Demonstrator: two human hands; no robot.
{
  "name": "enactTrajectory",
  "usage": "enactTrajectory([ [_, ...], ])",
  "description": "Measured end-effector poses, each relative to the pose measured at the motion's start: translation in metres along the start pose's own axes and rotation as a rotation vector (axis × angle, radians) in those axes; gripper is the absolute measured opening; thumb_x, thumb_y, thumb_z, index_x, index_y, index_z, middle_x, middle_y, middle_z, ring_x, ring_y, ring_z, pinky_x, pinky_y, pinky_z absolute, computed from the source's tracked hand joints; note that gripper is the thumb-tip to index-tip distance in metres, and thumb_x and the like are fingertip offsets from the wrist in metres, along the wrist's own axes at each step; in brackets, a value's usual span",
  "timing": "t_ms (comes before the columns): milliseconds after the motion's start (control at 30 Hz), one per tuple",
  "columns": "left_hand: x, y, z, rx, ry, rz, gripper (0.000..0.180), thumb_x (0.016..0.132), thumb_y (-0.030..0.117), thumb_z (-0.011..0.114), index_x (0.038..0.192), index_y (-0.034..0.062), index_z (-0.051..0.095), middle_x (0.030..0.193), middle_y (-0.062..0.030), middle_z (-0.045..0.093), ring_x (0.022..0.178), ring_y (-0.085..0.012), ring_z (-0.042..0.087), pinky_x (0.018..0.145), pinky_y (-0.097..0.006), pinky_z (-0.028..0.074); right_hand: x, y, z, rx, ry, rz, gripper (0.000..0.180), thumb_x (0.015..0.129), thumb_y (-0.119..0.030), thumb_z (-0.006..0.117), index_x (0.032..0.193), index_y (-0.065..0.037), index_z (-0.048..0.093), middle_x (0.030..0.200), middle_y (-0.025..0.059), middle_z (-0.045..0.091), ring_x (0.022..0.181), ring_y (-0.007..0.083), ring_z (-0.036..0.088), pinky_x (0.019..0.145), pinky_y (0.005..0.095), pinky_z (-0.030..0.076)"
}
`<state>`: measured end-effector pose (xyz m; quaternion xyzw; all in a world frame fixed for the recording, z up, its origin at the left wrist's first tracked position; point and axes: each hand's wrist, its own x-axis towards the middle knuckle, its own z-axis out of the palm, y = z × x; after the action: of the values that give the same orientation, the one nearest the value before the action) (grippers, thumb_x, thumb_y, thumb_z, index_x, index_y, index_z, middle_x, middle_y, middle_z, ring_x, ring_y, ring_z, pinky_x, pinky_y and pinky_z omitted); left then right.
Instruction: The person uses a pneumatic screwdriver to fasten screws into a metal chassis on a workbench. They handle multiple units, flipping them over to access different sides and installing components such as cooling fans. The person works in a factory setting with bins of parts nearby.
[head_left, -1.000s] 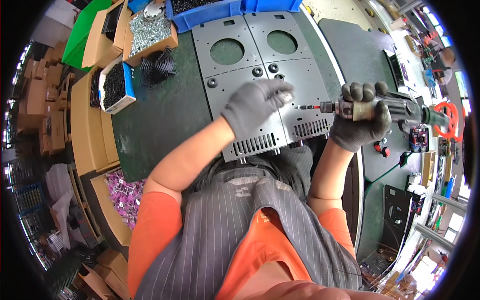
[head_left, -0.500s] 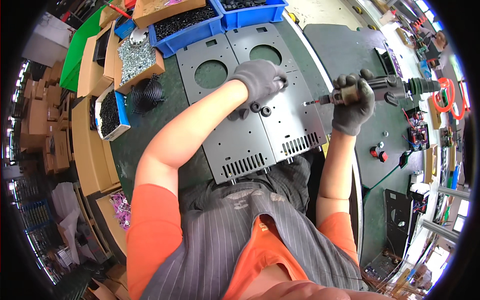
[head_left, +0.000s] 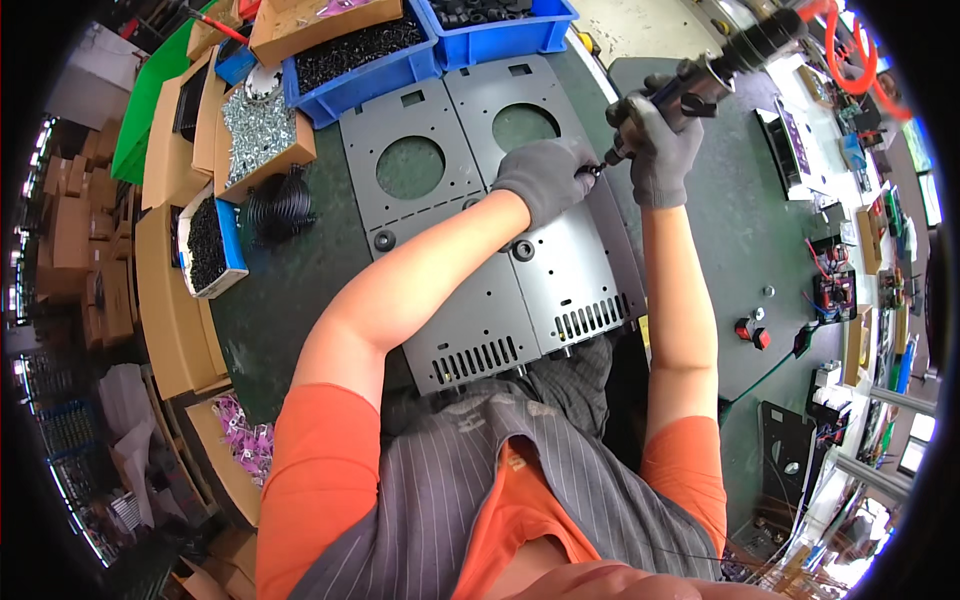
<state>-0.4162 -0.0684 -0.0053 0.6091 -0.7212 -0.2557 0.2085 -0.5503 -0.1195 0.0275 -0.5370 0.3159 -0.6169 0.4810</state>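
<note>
Two grey sheet-metal panels, the left panel [head_left: 440, 300] and the right panel [head_left: 580, 275], lie side by side before me, each with a large round hole and a row of slots. My left hand [head_left: 548, 182], in a grey glove, rests over the right panel with fingers pinched; the small dark thing at its fingertips is too hidden to name. My right hand [head_left: 660, 150], also gloved, grips a power screwdriver [head_left: 690, 88] with a red coiled hose, its tip meeting the left fingertips. Black round rubber feet show on the left panel [head_left: 384, 240] and beside the seam [head_left: 523, 250].
Blue bins [head_left: 365, 75] of black parts stand beyond the panels. To the left are a carton of silver screws [head_left: 262, 140], a white-and-blue box of black screws [head_left: 208, 245] and a black round fan grille [head_left: 280, 208]. Red buttons [head_left: 752, 333] lie on the dark surface at right.
My right hand has brought the screwdriver up and leftward, from beside the right panel to my left fingertips. My left hand has shifted slightly right toward the panel's edge.
</note>
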Motion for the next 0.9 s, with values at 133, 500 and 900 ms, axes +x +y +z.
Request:
enactTrajectory([
  [133,-0.001,-0.001,-0.004,0.003,-0.043,-0.042,0.027,0.087,0.027,0.055,0.109,0.0154,0.065,0.103,-0.0089,0.065,0.094,-0.0276,0.062,0.082,-0.038,0.048,0.005,0.01,0.006,-0.001,-0.068,0.004,0.028,0.076,-0.005,0.062,0.1,0.005,0.051,0.078,0.0146,0.061,0.063,0.0249,0.063,0.058,0.0335,0.052],
  [500,0.002,-0.011,-0.012,0.013,-0.082,-0.066,0.028,0.087,0.027,0.057,0.113,0.0171,0.063,0.099,-0.0094,0.067,0.091,-0.0275,0.063,0.079,-0.039,0.048,-0.003,0.009,0.02,0.218,-0.017,-0.075,0.027,0.076,0.005,0.062,0.101,0.003,0.053,0.069,0.0109,0.059,0.046,0.0133,0.051,0.042,0.0262,0.042],
  [900,0.001,0.004,0.001,0.066,-0.099,0.001,0.024,0.086,0.029,0.059,0.102,0.0116,0.063,0.094,-0.0106,0.065,0.089,-0.0303,0.062,0.077,-0.041,0.048,-0.009,-0.006,0.008,-0.114,-0.181,-0.052,0.037,0.074,-0.001,0.064,0.108,0.002,0.049,0.081,0.0131,0.06,0.068,0.0197,0.063,0.059,0.03,0.052],
])
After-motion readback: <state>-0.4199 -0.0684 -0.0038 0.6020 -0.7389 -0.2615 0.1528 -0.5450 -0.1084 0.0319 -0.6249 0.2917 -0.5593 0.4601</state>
